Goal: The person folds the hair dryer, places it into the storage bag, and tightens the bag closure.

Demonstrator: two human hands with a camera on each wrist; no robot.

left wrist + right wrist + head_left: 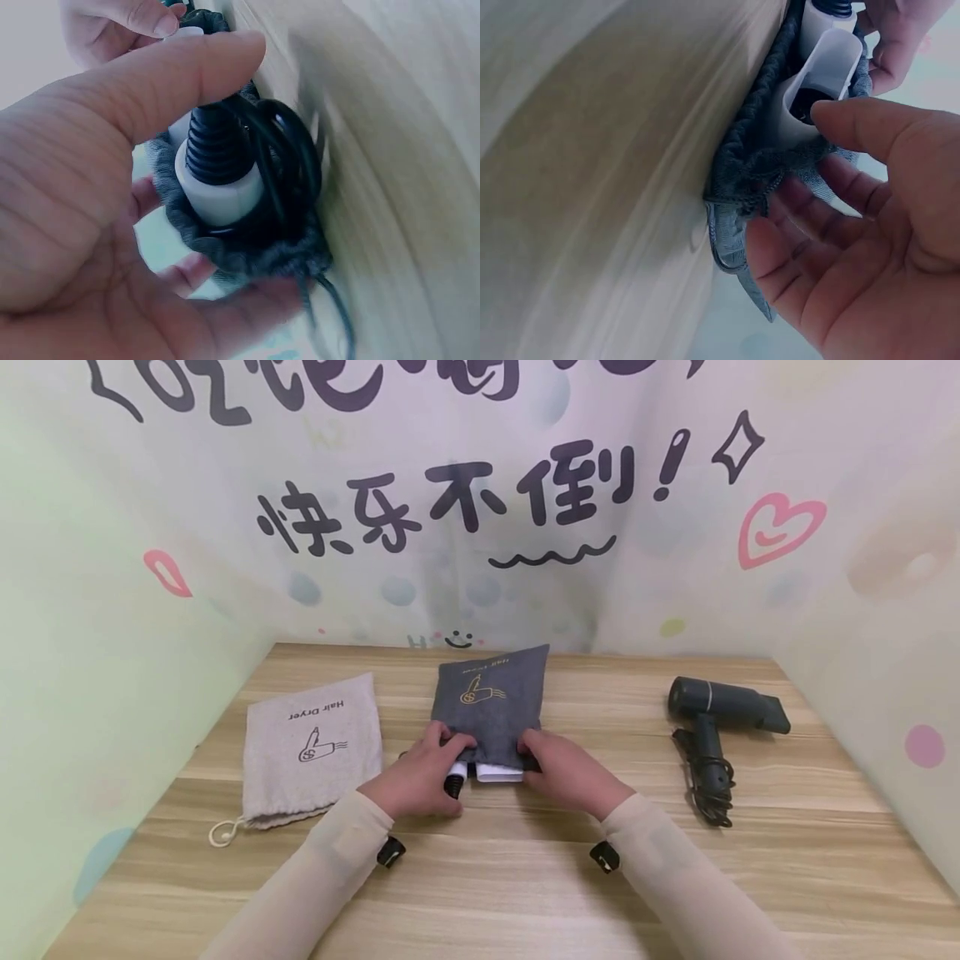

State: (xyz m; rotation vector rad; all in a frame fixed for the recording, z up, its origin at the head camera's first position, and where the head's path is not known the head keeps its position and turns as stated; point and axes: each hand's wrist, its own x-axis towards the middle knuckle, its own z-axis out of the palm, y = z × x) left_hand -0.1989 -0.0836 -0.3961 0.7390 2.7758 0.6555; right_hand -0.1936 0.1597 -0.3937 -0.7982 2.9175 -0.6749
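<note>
A dark grey drawstring bag (491,702) with a gold hair-dryer print lies in the middle of the table, mouth towards me. Inside it is a white hair dryer (836,60); its nozzle and handle end show at the mouth. A black ribbed cord sleeve (217,150) and looped black cord (304,150) come off the handle end. My left hand (422,772) grips the left side of the mouth, fingers outside the cloth, thumb over the cord. At the right side, my right hand (566,768) holds the edge, its thumb at the nozzle's rim.
On the left lies a flat beige drawstring bag (311,752) printed "Hair Dryer", its white cord loop (222,835) towards me. A black hair dryer (720,702) with its cord bundled at the handle lies on the right. Behind the table hangs a printed white cloth (450,585).
</note>
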